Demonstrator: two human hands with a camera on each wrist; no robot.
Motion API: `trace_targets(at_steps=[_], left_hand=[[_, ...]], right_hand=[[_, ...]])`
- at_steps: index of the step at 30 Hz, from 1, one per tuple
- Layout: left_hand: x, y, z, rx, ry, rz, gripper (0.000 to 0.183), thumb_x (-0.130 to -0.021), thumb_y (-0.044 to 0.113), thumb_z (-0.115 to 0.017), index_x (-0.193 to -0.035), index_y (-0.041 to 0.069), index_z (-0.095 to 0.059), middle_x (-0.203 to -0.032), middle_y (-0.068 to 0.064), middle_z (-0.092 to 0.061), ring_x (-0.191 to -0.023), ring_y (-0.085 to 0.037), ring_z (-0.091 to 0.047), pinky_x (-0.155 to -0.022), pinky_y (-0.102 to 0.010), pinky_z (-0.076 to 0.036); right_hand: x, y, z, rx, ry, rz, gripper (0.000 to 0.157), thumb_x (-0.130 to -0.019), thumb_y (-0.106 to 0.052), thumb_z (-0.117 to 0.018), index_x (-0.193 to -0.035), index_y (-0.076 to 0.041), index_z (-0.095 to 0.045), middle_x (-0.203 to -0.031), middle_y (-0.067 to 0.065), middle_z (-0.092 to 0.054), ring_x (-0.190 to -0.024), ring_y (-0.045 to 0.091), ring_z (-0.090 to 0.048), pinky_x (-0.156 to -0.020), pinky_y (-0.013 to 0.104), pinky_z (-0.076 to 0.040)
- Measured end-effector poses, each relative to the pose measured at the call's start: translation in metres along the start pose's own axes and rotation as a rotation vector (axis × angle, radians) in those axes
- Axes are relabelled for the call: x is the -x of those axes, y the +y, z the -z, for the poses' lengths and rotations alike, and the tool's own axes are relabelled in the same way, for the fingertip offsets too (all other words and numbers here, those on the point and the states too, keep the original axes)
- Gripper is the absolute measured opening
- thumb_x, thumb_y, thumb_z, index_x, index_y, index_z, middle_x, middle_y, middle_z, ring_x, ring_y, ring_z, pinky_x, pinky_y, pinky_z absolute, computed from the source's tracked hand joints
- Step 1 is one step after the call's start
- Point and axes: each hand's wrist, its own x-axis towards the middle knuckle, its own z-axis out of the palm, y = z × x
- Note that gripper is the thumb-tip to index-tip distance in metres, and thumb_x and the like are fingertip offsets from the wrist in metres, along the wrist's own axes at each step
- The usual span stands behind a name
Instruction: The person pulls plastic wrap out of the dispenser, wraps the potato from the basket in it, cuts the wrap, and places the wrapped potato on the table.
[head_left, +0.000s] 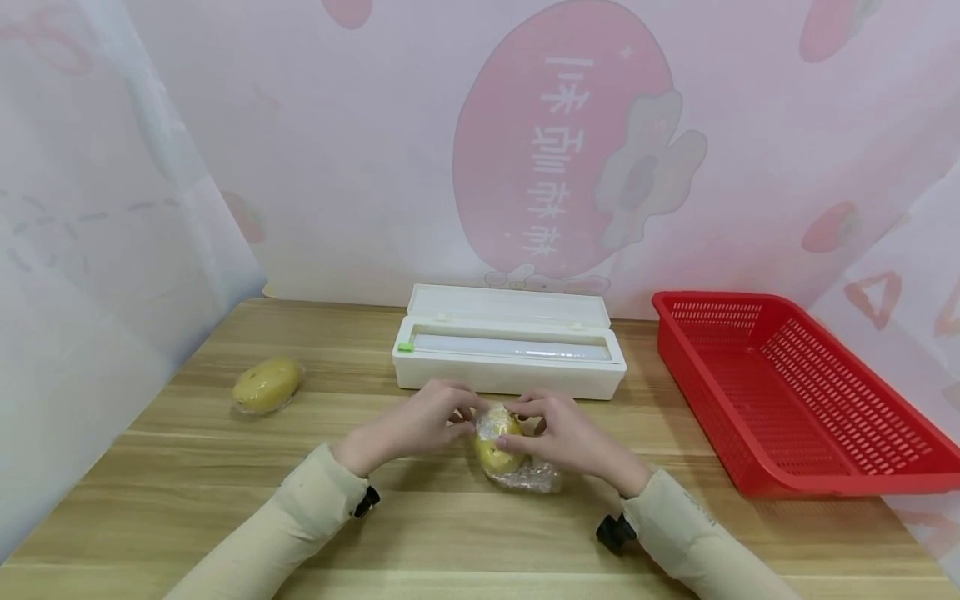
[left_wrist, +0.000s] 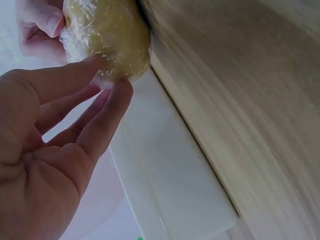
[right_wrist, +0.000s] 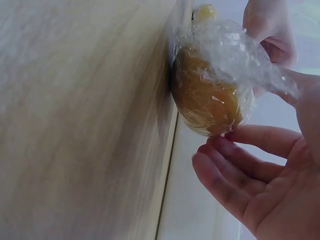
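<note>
In front of the white box, a yellow potato [head_left: 497, 457] sits on the wooden table with clear cling film around it. A loose flap of cling film [head_left: 534, 477] sticks out at its near right side; the right wrist view shows crumpled film [right_wrist: 232, 52] standing up from it. My left hand [head_left: 435, 419] pinches the potato's wrapped left end with thumb and fingertips. From the right, my right hand [head_left: 570, 437] holds it, thumb on the film and fingertips at the far side.
Behind the hands stands a long white box [head_left: 510, 382], its lid [head_left: 510, 305] raised, with a film roll [head_left: 517, 346] inside and a green slider [head_left: 405, 347] on its edge. Another film-wrapped potato [head_left: 267, 385] lies at the left. A red basket [head_left: 693, 406] stands at the right.
</note>
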Motion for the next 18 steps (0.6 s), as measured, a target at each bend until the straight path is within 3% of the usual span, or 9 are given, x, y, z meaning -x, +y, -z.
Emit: trace_targets(at_steps=[10, 18], left_hand=[[0.0, 0.003, -0.003, -0.012, 0.03, -0.051, 0.032, -0.088, -0.002, -0.07, -0.119, -0.006, -0.063, -0.116, -0.016, -0.064, -0.103, -0.029, -0.064, -0.082, -0.032, -0.055], [0.0, 0.011, -0.001, -0.03, 0.01, -0.058, 0.026, -0.088, 0.006, -0.074, -0.113, 0.0, -0.069, -0.113, -0.01, -0.065, -0.101, -0.025, -0.064, -0.08, -0.033, -0.055]], right_hand=[[-0.003, -0.002, -0.002, -0.019, 0.065, -0.07, 0.044, -0.086, -0.045, -0.075, -0.109, -0.008, -0.076, -0.084, -0.005, -0.067, -0.076, 0.015, -0.063, -0.063, 0.027, -0.053], [-0.003, 0.001, 0.004, -0.009, 0.06, -0.096, 0.031, -0.089, -0.038, -0.074, -0.099, -0.009, -0.077, -0.081, -0.005, -0.068, -0.075, 0.016, -0.063, -0.064, 0.029, -0.052]])
